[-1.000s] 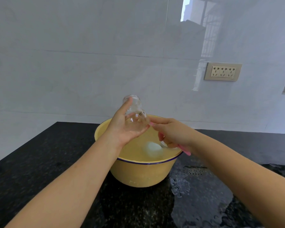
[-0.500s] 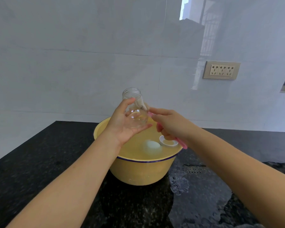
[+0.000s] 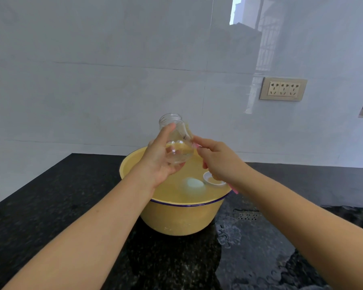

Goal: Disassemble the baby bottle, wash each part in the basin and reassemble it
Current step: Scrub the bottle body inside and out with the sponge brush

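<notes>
My left hand [image 3: 158, 162] grips a clear glass baby bottle [image 3: 177, 141] above the yellow basin [image 3: 182, 218], the bottle's open mouth tilted up and away, with no cap on it. My right hand [image 3: 218, 162] is closed around a pink handle [image 3: 233, 188], probably a brush, whose upper end touches the bottle's right side. In the basin's water float a whitish dome-shaped part [image 3: 194, 183] and a white ring [image 3: 211, 178], partly hidden behind my right hand.
The basin stands on a black speckled countertop [image 3: 50, 206] against a white tiled wall. Water puddles [image 3: 249, 248] lie on the counter to the right of the basin. A wall socket [image 3: 283, 89] sits at upper right.
Both hands have risen a little, lifting the bottle higher above the basin. The white ring in the water has come into view below my right hand.
</notes>
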